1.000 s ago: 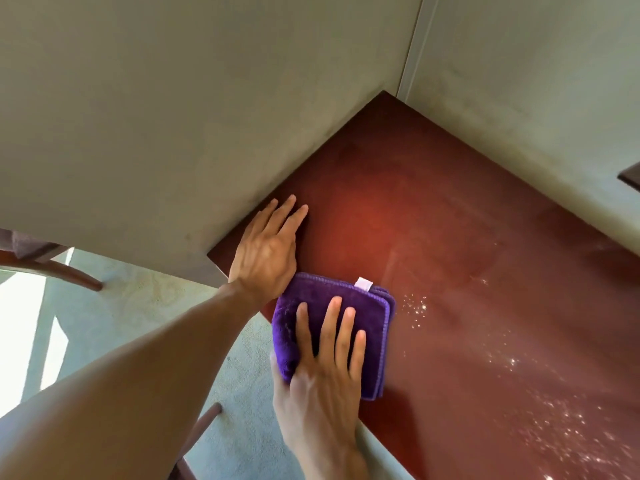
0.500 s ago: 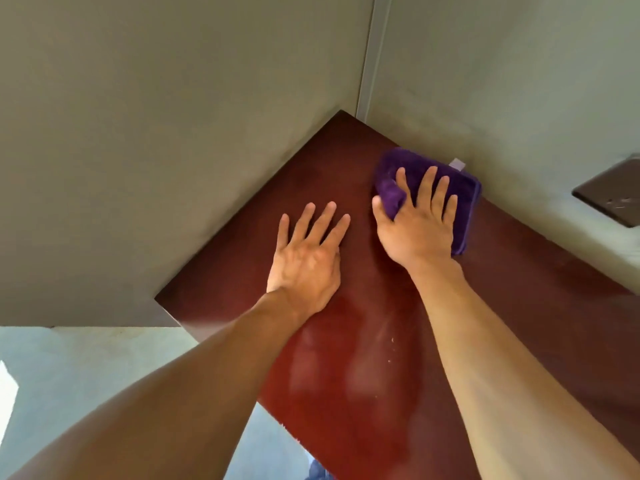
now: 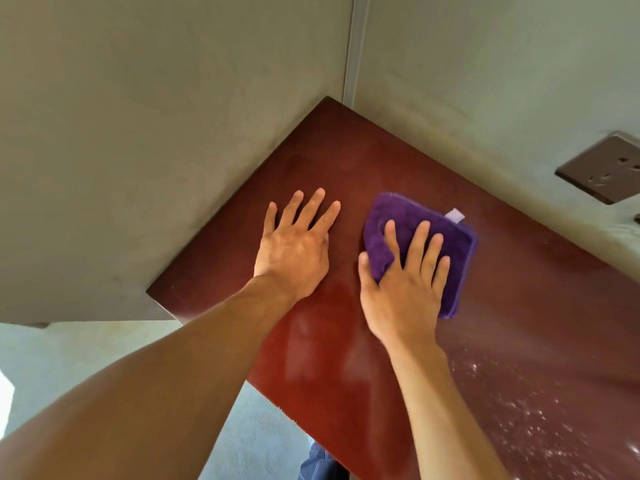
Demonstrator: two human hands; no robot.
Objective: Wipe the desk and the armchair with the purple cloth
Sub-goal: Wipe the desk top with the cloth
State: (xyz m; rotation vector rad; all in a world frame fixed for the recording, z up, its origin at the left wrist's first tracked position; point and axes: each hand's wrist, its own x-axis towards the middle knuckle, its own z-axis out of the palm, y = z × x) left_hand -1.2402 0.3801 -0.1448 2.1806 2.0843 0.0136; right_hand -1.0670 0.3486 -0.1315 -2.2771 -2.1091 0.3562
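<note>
The dark red desk (image 3: pixel 346 161) fits into a corner between two grey walls. A folded purple cloth (image 3: pixel 401 220) with a small white tag lies flat on the desk. My right hand (image 3: pixel 405 282) presses down on the cloth with spread fingers. To its left, my left hand (image 3: pixel 294 247) rests flat on the bare desk top, fingers apart, holding nothing. White specks and wet spots cover the desk at the lower right. The armchair is out of view.
A brown wall socket (image 3: pixel 602 168) sits on the right wall just above the desk. The grey walls (image 3: pixel 138 133) close in the desk on the left and at the back. Pale floor (image 3: pixel 86 344) shows beyond the desk's left edge.
My right hand slid the cloth from the desk's near edge up toward the back corner, then back toward me to the middle. My left hand stayed flat on the desk.
</note>
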